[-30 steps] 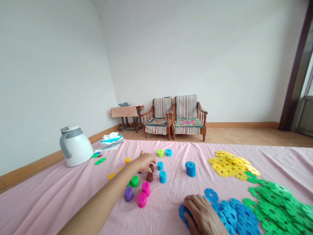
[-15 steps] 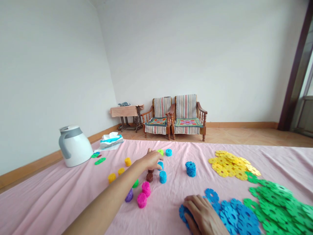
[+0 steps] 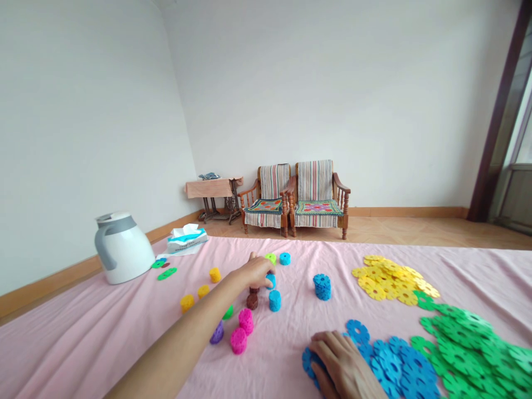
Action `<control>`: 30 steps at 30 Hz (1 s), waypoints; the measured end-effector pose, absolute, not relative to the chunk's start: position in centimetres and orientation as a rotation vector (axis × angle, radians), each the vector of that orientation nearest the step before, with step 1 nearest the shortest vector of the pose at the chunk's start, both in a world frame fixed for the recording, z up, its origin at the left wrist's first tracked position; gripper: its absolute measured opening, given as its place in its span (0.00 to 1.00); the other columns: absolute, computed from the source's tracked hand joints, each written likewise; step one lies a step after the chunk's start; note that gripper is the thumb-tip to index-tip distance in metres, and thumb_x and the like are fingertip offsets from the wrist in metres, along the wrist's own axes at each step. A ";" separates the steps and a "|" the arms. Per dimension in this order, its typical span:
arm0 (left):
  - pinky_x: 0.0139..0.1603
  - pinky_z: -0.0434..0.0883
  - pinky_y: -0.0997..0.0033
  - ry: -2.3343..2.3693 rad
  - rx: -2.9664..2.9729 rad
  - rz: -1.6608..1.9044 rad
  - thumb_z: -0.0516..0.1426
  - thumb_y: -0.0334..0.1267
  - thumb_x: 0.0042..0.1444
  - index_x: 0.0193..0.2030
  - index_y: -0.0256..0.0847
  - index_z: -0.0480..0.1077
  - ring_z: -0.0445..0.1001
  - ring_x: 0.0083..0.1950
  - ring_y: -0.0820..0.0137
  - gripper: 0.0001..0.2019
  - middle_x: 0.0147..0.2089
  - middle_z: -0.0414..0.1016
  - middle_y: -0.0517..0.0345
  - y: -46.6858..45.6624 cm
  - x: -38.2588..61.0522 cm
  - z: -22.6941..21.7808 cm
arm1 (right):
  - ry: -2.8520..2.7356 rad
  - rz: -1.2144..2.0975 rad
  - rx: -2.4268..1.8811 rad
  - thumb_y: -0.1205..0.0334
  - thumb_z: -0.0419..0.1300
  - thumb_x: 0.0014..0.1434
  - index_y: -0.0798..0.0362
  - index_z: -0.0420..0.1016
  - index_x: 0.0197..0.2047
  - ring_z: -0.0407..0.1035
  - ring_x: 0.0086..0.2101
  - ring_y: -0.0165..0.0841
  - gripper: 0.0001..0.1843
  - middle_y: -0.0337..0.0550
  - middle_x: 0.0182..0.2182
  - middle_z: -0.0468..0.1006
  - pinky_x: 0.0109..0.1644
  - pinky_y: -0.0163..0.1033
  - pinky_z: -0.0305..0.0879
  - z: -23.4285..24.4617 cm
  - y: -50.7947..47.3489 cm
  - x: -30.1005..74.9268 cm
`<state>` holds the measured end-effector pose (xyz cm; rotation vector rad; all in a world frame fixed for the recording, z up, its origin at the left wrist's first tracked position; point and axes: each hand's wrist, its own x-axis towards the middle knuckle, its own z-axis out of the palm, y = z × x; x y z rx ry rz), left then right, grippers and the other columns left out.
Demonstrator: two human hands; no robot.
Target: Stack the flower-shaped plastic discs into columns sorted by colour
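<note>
My left hand (image 3: 256, 271) is stretched forward over the cloth, its fingers closed about a light blue stack of flower-shaped discs (image 3: 271, 281). Close by stand another light blue stack (image 3: 275, 301), a lime green stack (image 3: 270, 259), a smaller light blue stack (image 3: 285, 259) and a brown stack (image 3: 252, 301). At the front, my right hand (image 3: 338, 360) lies palm down with its fingers over dark blue discs (image 3: 308, 361). Beside it spreads a heap of loose blue discs (image 3: 405, 366). What is under the right palm is hidden.
A taller blue stack (image 3: 322, 287) stands between the hands. Yellow discs (image 3: 393, 280) and green discs (image 3: 474, 343) lie heaped on the right. Pink stacks (image 3: 239, 341) and yellow stacks (image 3: 187, 303) flank the left forearm. A white jug (image 3: 127, 249) and tissue box (image 3: 187, 240) stand at left.
The whole view has shifted slightly, moving things a little to the left. Both hands stay at the same stack and discs.
</note>
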<state>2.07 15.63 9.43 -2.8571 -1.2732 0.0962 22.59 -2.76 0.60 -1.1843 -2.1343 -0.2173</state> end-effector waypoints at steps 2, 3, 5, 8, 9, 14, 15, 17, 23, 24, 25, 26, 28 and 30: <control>0.48 0.58 0.60 -1.280 -2.855 0.087 0.59 0.37 0.46 0.24 0.41 0.68 0.69 0.34 0.68 0.05 0.24 0.68 0.63 15.6 2.1 9.4 | -2.145 -0.194 -1.206 0.65 0.55 0.57 0.48 0.68 0.37 0.70 0.34 0.31 0.04 0.39 0.35 0.76 0.38 0.34 0.64 0.5 -2.7 22.6; 0.48 0.58 0.60 -1.283 -2.855 0.081 0.59 0.37 0.45 0.24 0.41 0.69 0.69 0.33 0.68 0.05 0.24 0.68 0.63 15.6 2.2 9.3 | -2.152 -0.180 -1.216 0.65 0.55 0.57 0.48 0.68 0.37 0.70 0.34 0.31 0.05 0.39 0.36 0.76 0.38 0.34 0.64 0.4 -2.6 22.6; 0.48 0.58 0.60 -1.293 -2.855 0.063 0.60 0.37 0.45 0.23 0.41 0.69 0.69 0.33 0.68 0.05 0.23 0.68 0.63 15.7 2.3 9.3 | -2.161 -0.158 -1.229 0.66 0.55 0.56 0.48 0.68 0.38 0.70 0.35 0.31 0.06 0.39 0.36 0.76 0.38 0.34 0.65 0.3 -2.6 22.5; 0.48 0.59 0.60 -1.305 -2.855 -0.009 0.62 0.36 0.43 0.24 0.41 0.69 0.70 0.35 0.66 0.05 0.25 0.70 0.62 15.5 2.3 10.0 | -2.156 -0.138 -1.215 0.67 0.55 0.56 0.48 0.69 0.38 0.70 0.35 0.32 0.06 0.39 0.36 0.76 0.39 0.34 0.65 0.4 -2.8 22.5; 0.48 0.59 0.60 -1.307 -2.852 -0.062 0.62 0.36 0.43 0.26 0.41 0.70 0.70 0.37 0.64 0.04 0.28 0.72 0.61 15.3 2.3 10.4 | -2.143 -0.131 -1.210 0.67 0.54 0.57 0.48 0.69 0.38 0.70 0.35 0.32 0.06 0.40 0.36 0.76 0.39 0.35 0.65 0.6 -2.9 22.6; 0.53 0.58 0.63 -1.325 -2.777 -0.525 0.53 0.37 0.57 0.47 0.43 0.66 0.67 0.50 0.64 0.11 0.48 0.71 0.54 11.3 2.7 11.8 | -2.069 -0.108 -1.268 0.66 0.51 0.59 0.49 0.69 0.42 0.70 0.38 0.34 0.09 0.44 0.39 0.76 0.43 0.38 0.65 2.0 -3.2 23.3; 0.51 0.60 0.65 -1.329 -2.768 -0.593 0.49 0.37 0.60 0.48 0.43 0.65 0.67 0.48 0.66 0.11 0.47 0.71 0.54 9.9 2.9 11.6 | -2.075 -0.101 -1.292 0.66 0.51 0.59 0.50 0.69 0.41 0.70 0.38 0.34 0.09 0.44 0.38 0.76 0.42 0.39 0.65 2.2 -3.2 23.5; 0.44 0.64 0.69 -1.347 -2.794 -0.814 0.47 0.35 0.61 0.41 0.43 0.67 0.69 0.42 0.68 0.08 0.40 0.72 0.56 6.8 3.7 10.3 | -2.114 -0.088 -1.318 0.63 0.53 0.59 0.49 0.70 0.41 0.70 0.36 0.34 0.08 0.44 0.37 0.76 0.40 0.39 0.64 2.4 -3.2 23.7; 0.35 0.66 0.71 -1.349 -3.005 -1.174 0.50 0.29 0.54 0.36 0.45 0.65 0.70 0.35 0.69 0.07 0.36 0.72 0.56 0.4 7.5 5.1 | -2.275 -0.231 -1.198 0.53 0.61 0.50 0.46 0.69 0.50 0.69 0.41 0.39 0.23 0.46 0.44 0.75 0.44 0.42 0.63 -0.2 -2.4 23.3; 0.34 0.66 0.71 -1.298 -3.021 -1.234 0.51 0.29 0.53 0.36 0.44 0.65 0.70 0.35 0.69 0.07 0.36 0.72 0.56 0.0 8.0 4.6 | -2.259 -0.262 -1.205 0.54 0.61 0.50 0.45 0.69 0.49 0.69 0.41 0.39 0.21 0.46 0.44 0.75 0.43 0.42 0.63 -0.8 -2.2 23.2; 0.34 0.66 0.72 -1.245 -3.026 -1.289 0.51 0.29 0.53 0.37 0.44 0.65 0.70 0.34 0.69 0.07 0.35 0.71 0.56 -0.2 8.3 4.3 | -2.242 -0.279 -1.214 0.56 0.60 0.51 0.44 0.70 0.48 0.69 0.40 0.38 0.19 0.45 0.44 0.75 0.43 0.41 0.63 -1.4 -2.0 23.2; 0.34 0.66 0.72 -1.204 -3.016 -1.351 0.51 0.29 0.53 0.37 0.43 0.65 0.70 0.34 0.70 0.07 0.35 0.71 0.56 -0.4 8.5 4.2 | -2.228 -0.286 -1.220 0.57 0.59 0.52 0.44 0.71 0.48 0.69 0.39 0.37 0.18 0.45 0.44 0.76 0.42 0.40 0.63 -1.8 -1.9 23.2; 0.33 0.66 0.73 -1.152 -2.988 -1.475 0.50 0.29 0.54 0.38 0.41 0.65 0.69 0.32 0.70 0.07 0.33 0.70 0.55 -0.5 8.6 3.9 | -2.219 -0.276 -1.215 0.59 0.58 0.53 0.43 0.71 0.47 0.69 0.37 0.35 0.16 0.43 0.42 0.76 0.41 0.39 0.63 -2.1 -1.6 23.2; 0.32 0.65 0.73 -1.146 -2.975 -1.564 0.50 0.28 0.54 0.38 0.40 0.66 0.69 0.32 0.70 0.07 0.32 0.70 0.55 -0.5 8.4 3.7 | -2.237 -0.257 -1.208 0.61 0.58 0.54 0.43 0.72 0.46 0.69 0.35 0.34 0.15 0.42 0.37 0.77 0.40 0.38 0.63 -1.8 -1.6 23.3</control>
